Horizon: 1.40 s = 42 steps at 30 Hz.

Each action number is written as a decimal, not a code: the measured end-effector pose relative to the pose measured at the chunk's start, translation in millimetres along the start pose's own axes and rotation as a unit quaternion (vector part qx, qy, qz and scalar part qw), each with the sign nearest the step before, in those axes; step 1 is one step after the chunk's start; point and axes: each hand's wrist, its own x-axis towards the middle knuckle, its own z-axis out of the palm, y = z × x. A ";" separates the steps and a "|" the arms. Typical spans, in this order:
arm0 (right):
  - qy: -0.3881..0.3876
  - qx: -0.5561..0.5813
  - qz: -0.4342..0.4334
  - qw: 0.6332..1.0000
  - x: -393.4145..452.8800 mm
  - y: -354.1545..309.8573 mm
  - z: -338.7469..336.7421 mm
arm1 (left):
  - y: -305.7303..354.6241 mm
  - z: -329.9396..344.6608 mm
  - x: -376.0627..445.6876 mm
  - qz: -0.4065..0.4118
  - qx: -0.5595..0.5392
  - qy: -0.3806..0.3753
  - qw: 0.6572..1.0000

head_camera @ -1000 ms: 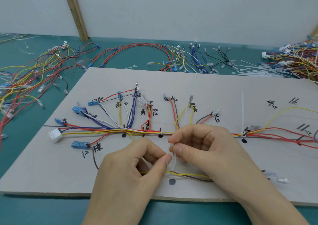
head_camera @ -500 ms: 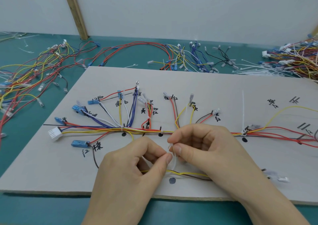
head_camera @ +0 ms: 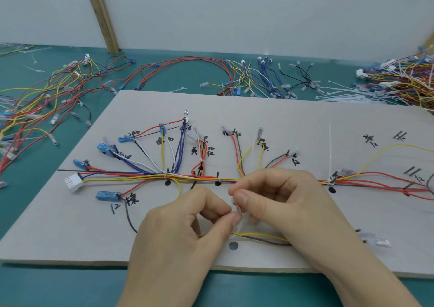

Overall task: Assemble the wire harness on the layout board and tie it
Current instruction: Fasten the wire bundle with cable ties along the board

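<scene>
A person's two bare hands meet low on a pale grey layout board (head_camera: 270, 109), a flat matte sheet inked with black characters and dots, lying on a teal tabletop (head_camera: 42, 283). The left hand (head_camera: 178, 234) pinches a thin translucent white cable tie (head_camera: 237, 223) between thumb and forefinger, the other fingers curled under. The right hand (head_camera: 279, 203) pinches the same tie's upper part with its thumb and bent forefinger; the tie appears looped around a yellow and brown wire pair (head_camera: 260, 236), though the hands hide most of the loop. Across the board's middle runs the wire harness (head_camera: 145, 177), a slim bundle of glossy red, yellow, blue and white leads fanning up to clear-blue sleeved terminals and ending at left in a ribbed white plastic connector (head_camera: 74, 181). An upright white tie (head_camera: 330, 151) stands on the trunk at right. Loose wires (head_camera: 44, 100) sprawl in tangles on the table beyond, beside a heap of white ties (head_camera: 347, 94).
</scene>
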 end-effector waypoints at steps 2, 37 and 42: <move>-0.006 0.013 0.002 1.000 0.6 0.4 -0.1 | 0.1 0.5 -0.6 0.000 0.002 0.000 1.000; -0.024 0.045 -0.067 0.996 2.3 4.9 -4.2 | -0.3 -8.1 7.8 0.003 -0.046 -0.080 0.996; -0.009 0.134 -0.046 0.990 3.5 6.2 -6.8 | 5.7 -8.5 6.1 -0.012 -0.018 -0.106 0.994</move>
